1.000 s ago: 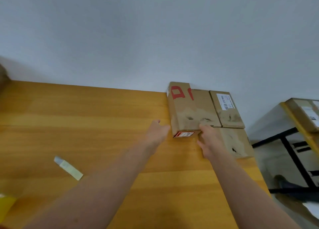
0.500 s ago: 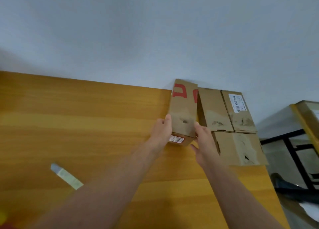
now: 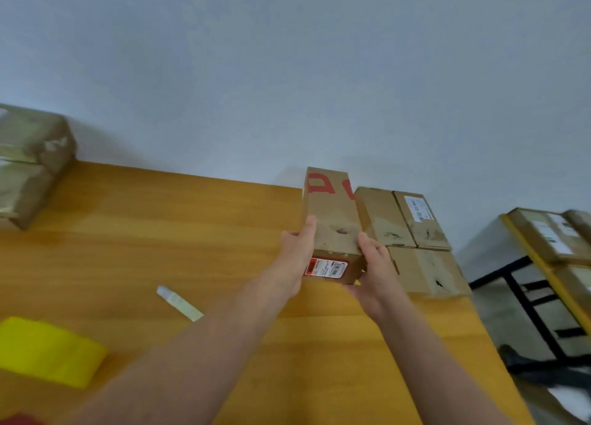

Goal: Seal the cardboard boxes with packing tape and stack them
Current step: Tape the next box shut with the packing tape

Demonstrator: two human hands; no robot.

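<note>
Over table (image 3: 179, 232) | left hand (image 3: 297, 252), right hand (image 3: 375, 264): grips curled round red-marked box (image 3: 332, 220) (opposite sides)

I count four cardboard boxes (image 3: 332, 226) (image 3: 380, 220) (image 3: 419, 220) (image 3: 425, 271) at the table's (image 3: 160, 232) right, perhaps two stacked boxes (image 3: 28, 155) blurred far left, one white strip (image 3: 179, 303), one yellow pad (image 3: 48, 351).

Nothing can be read: red strokes (image 3: 319, 185) on the cardboard box (image 3: 332, 220), its end label (image 3: 326, 268) and a white label (image 3: 418, 208) are blurred.

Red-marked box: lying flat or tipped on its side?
Tipped on its side: the red-marked box stands taller than the neighbouring boxes, gripped between left hand and right hand. Whether it touches the table: cannot tell.
</note>
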